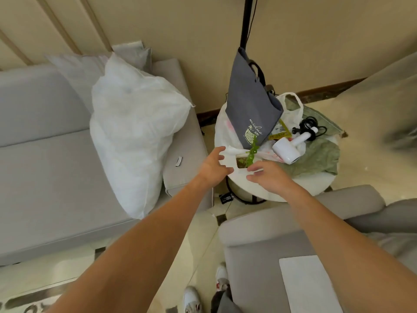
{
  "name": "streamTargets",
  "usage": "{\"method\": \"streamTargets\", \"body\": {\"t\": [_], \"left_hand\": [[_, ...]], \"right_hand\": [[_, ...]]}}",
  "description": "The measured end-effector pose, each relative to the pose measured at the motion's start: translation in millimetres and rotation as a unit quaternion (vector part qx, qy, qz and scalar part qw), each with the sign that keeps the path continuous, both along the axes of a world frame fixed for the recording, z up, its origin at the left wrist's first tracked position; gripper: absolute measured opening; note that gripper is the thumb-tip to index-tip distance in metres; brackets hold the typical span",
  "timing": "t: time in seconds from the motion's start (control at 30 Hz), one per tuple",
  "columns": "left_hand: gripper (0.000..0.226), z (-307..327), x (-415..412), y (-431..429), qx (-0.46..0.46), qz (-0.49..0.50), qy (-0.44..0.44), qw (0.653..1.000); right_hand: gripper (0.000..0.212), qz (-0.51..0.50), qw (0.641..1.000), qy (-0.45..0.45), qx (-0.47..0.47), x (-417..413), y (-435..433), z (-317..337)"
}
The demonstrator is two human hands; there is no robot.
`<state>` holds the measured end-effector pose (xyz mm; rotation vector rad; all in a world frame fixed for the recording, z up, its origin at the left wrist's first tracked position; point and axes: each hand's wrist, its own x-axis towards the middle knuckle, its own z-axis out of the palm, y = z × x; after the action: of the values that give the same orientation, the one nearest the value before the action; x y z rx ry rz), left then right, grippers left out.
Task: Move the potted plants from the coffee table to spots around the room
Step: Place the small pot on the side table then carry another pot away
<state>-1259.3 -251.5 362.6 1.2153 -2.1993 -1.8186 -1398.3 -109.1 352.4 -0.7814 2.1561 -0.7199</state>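
A small white square pot [234,164] with dark soil and a thin green plant [251,153] stands near the front left edge of a round white side table [259,190]. My left hand [214,169] is at the pot's left side, fingers loosely spread and touching or almost touching it. My right hand [267,177] is at the pot's right side with relaxed fingers pointing left over its rim. Neither hand clearly grips the pot.
On the table lie a grey tote bag [250,105], white plastic bags [291,111], a white hair dryer [287,147] with a black cord, and green cloth [320,157]. A grey sofa [45,154] with a white pillow [135,129] is left; a grey armchair [259,240] is below right.
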Motion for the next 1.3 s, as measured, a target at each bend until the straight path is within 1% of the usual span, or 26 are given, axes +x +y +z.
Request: {"method": "streamTargets", "body": {"t": [0.13, 0.27, 0.43, 0.53, 0.6, 0.63, 0.73, 0.77, 0.87, 0.93, 1.07, 1.17, 1.3], "left_hand": [[0.071, 50.8, 35.5, -3.3, -0.027, 0.027, 0.017, 0.999], [0.069, 102.9, 85.3, -12.4, -0.069, 0.083, 0.011, 0.994], [0.063, 153.1, 183.1, -23.3, -0.108, 0.178, 0.035, 0.977], [0.060, 172.9, 245.6, -24.9, -0.127, 0.231, 0.029, 0.964], [0.060, 186.0, 306.2, -21.4, -0.137, 0.282, 0.025, 0.949], [0.060, 189.9, 315.8, -22.2, -0.143, 0.290, 0.025, 0.946], [0.057, 208.4, 387.9, -15.1, -0.161, 0.360, 0.025, 0.919], [0.056, 212.2, 422.3, -9.2, -0.169, 0.386, 0.030, 0.906], [0.054, 223.1, 494.1, 13.4, -0.176, 0.427, 0.032, 0.886], [0.053, 226.3, 548.1, 34.5, -0.179, 0.456, 0.032, 0.871], [0.050, 224.9, 671.9, 88.2, -0.192, 0.520, 0.033, 0.832], [0.045, 215.6, 760.3, 131.6, -0.195, 0.552, 0.030, 0.810], [0.044, 202.5, 863.1, 182.3, -0.190, 0.578, 0.017, 0.793]], "right_hand": [[0.025, 0.053, 0.998, 0.006, -0.035, 34.6, -24.3, 57.2], [0.018, 0.139, 0.987, 0.023, -0.076, 74.2, -65.4, 107.0], [0.021, 0.261, 0.960, 0.018, -0.102, 155.6, -122.2, 152.1], [0.025, 0.312, 0.942, 0.021, -0.125, 215.0, -148.1, 175.3], [0.025, 0.378, 0.916, 0.020, -0.131, 276.9, -160.0, 192.3], [0.024, 0.389, 0.911, 0.018, -0.135, 287.5, -160.5, 196.3], [0.019, 0.453, 0.878, 0.010, -0.152, 355.8, -169.5, 212.2], [0.019, 0.478, 0.865, 0.014, -0.153, 388.6, -172.0, 217.2], [0.021, 0.522, 0.839, 0.017, -0.155, 459.6, -174.1, 228.5], [0.017, 0.556, 0.816, 0.020, -0.157, 516.0, -169.9, 233.6], [0.017, 0.622, 0.764, 0.015, -0.170, 647.6, -142.9, 237.0], [0.021, 0.662, 0.731, 0.013, -0.166, 741.2, -112.1, 232.7], [0.019, 0.690, 0.703, 0.007, -0.169, 849.6, -72.2, 223.4]]}}
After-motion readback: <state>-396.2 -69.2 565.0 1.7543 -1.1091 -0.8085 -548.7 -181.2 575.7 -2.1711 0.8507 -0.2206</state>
